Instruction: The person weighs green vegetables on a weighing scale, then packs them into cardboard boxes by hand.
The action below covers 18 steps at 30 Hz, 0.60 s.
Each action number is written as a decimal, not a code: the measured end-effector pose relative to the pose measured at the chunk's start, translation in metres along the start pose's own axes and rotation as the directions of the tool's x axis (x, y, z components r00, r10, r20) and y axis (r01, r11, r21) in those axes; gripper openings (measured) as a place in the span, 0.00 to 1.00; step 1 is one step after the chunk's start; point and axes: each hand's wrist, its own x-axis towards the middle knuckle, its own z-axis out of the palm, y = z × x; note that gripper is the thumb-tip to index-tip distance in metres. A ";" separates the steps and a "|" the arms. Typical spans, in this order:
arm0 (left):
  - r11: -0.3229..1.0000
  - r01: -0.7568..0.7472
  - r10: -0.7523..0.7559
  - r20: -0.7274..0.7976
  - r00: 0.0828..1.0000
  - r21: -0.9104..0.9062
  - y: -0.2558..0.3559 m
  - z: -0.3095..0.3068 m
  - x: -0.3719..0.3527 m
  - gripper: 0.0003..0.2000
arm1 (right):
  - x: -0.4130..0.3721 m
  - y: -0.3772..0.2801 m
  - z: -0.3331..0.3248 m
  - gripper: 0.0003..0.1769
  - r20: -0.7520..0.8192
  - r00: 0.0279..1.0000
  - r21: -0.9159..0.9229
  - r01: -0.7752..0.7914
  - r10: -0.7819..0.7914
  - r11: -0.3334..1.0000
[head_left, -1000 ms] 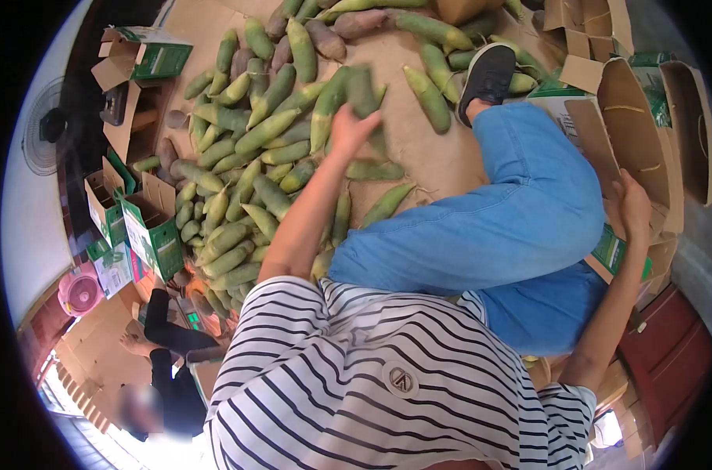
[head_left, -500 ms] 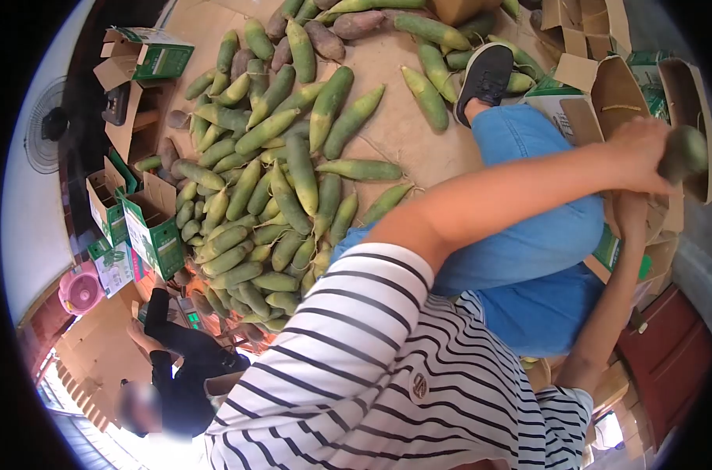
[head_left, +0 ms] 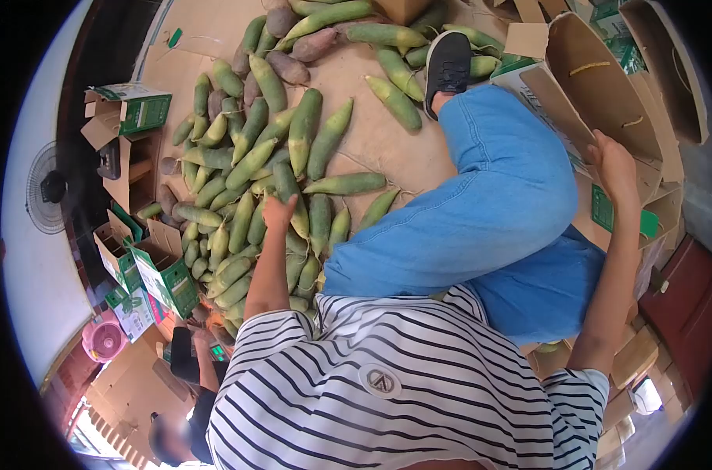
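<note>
"Where is the radish (head_left: 285, 178)?"
"In the pile (head_left: 250, 160). The left hand (head_left: 278, 213) has thumb and fingers closed around it; how firmly, I cannot tell."
"And why is the right hand (head_left: 616, 168) at the box (head_left: 556, 102)?"
"It touches the edge, perhaps to keep it steady. Whether its fingers grip there, I cannot tell."

Shirt (head_left: 442, 376) is white, black-striped, short-sleeved, with round chest emblem (head_left: 380, 381); trousers (head_left: 458, 204) are blue; shoe (head_left: 448, 64) is black, pale-edged.
</note>
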 end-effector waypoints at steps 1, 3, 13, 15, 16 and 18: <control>0.998 0.058 -0.059 0.040 0.997 0.026 0.004 -0.001 -0.014 0.35 | 0.000 0.000 0.000 0.15 0.002 1.000 -0.008 0.003 -0.003 1.000; 0.991 0.104 -0.102 0.033 0.994 -0.088 0.015 0.010 -0.019 0.35 | 0.002 0.000 -0.003 0.17 0.042 0.999 -0.022 -0.025 0.026 0.999; 0.624 -0.052 0.063 -0.015 0.998 -0.779 0.003 0.070 0.005 0.28 | 0.003 0.006 0.001 0.09 0.035 0.998 0.082 -0.060 0.058 0.995; 0.361 0.324 -0.135 0.294 0.946 -0.875 0.043 0.045 -0.013 0.25 | 0.005 0.009 0.010 0.08 -0.027 0.996 0.158 -0.075 0.080 0.985; 0.280 0.430 -0.198 0.386 0.901 -0.859 0.058 0.031 -0.020 0.25 | 0.004 0.002 0.000 0.08 -0.006 0.998 0.041 -0.057 0.057 0.998; 0.203 0.472 -0.173 0.443 0.880 -0.858 0.090 -0.003 -0.040 0.24 | 0.004 0.003 0.001 0.08 0.000 0.999 0.042 -0.053 0.053 0.998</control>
